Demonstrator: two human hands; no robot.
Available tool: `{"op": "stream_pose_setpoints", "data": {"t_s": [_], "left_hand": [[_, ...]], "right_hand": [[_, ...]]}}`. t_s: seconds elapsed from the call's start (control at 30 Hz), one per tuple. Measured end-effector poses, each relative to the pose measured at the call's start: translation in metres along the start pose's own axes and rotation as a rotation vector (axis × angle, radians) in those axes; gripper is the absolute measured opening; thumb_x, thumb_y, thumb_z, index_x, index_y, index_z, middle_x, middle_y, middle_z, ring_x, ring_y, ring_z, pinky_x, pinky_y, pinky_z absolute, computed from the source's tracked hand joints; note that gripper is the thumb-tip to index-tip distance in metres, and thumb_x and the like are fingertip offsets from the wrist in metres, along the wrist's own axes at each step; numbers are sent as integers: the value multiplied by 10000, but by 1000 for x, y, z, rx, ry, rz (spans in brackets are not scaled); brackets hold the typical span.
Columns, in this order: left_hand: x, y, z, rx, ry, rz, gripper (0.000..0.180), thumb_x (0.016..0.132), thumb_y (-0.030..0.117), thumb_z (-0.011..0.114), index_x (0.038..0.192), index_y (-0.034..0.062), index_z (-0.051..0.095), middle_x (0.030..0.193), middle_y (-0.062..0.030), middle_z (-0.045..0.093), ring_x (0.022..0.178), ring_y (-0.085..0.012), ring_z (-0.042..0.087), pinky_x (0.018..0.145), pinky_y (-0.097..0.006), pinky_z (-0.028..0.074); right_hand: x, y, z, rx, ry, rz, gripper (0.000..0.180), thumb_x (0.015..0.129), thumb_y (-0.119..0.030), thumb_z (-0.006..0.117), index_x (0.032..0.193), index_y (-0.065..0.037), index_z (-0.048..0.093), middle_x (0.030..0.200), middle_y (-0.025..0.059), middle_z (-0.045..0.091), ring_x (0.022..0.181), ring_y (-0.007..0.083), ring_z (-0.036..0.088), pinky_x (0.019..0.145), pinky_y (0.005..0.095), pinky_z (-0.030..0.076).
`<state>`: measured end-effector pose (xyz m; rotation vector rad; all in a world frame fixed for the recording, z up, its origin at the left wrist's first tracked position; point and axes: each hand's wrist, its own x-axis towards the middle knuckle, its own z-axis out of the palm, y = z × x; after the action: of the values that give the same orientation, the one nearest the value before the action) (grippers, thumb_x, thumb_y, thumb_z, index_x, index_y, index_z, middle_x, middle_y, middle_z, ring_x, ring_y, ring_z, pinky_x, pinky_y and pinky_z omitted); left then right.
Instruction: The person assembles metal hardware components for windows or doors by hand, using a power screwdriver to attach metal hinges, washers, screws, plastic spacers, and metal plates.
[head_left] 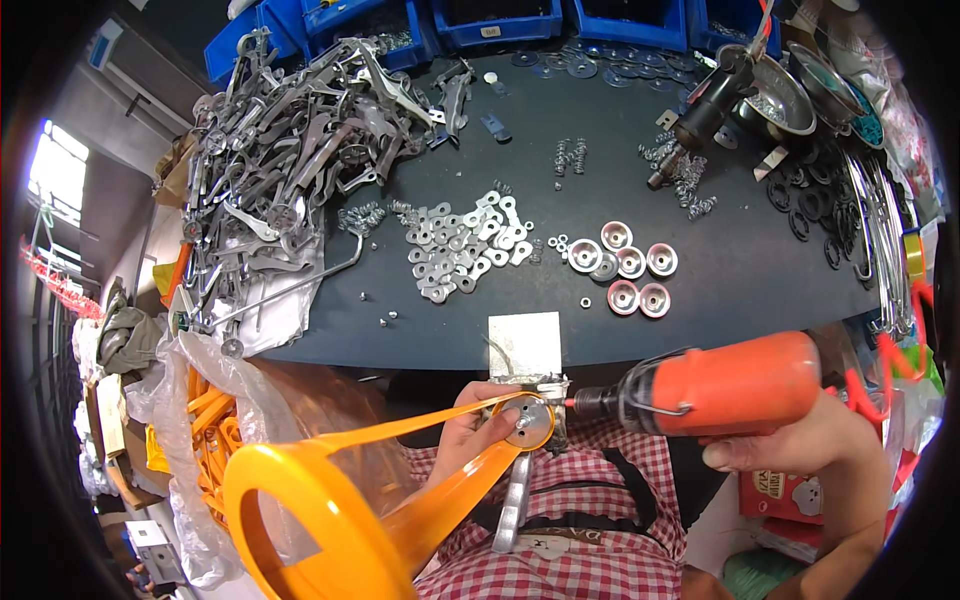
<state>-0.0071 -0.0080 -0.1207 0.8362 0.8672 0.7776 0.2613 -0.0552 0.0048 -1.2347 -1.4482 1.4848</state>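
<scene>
My left hand (470,425) is closed around a glossy orange frame (340,520) with a large ring-shaped end, held low in front of my body. A round silver disc (530,422) sits at the frame's narrow end, with my fingers against it. Below the disc hangs a grey metal lever (512,515). My right hand (770,447) grips an orange power screwdriver (735,385) lying sideways, its tip pointing left and reaching the edge of the disc's mount. Whether the tip touches a screw is too small to tell. A pale metal plate (525,345) juts from the table edge just behind.
A pile of grey metal levers (310,140) covers the table's left. Small link plates (465,240), silver wheels (630,262) and springs (570,157) lie mid-table. Blue bins (500,25) line the back; a dark hanging driver (705,110) is at right. A plastic bag (190,470) holds orange parts.
</scene>
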Motion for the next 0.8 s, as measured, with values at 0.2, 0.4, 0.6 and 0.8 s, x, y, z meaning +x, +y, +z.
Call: {"op": "stream_pose_setpoints", "data": {"t_s": [0.2,0.4,0.6,0.8], "left_hand": [[1,0,9,-93,-12,-16,219,827,145,545,1025,97,464,866,-67,568,702,-101,574,514,-206,455],[1,-17,-11,-315,-165,-55,239,860,94,501,1092,47,468,980,-62,547,914,-119,538,781,-258,439],[8,-7,-3,-287,-152,-43,250,861,95,498,1104,50,464,984,-60,546,912,-122,537,784,-260,436],[16,-3,10,-253,-136,-37,260,861,96,496,1116,52,461,988,-58,545,911,-125,536,786,-262,434]], "right_hand": [[32,-49,7,-510,-225,354,369,755,-356,596,977,-61,585,765,158,615,775,317,598,683,354,472],[68,-89,29,-824,-425,453,323,772,-314,543,888,-18,599,764,176,615,751,339,595,680,392,475],[76,-90,36,-909,-567,498,350,772,-328,550,890,-1,591,763,179,610,736,330,597,678,394,473],[81,-90,48,-911,-635,570,384,776,-372,552,873,-2,581,782,188,604,778,321,592,709,388,463]]}}
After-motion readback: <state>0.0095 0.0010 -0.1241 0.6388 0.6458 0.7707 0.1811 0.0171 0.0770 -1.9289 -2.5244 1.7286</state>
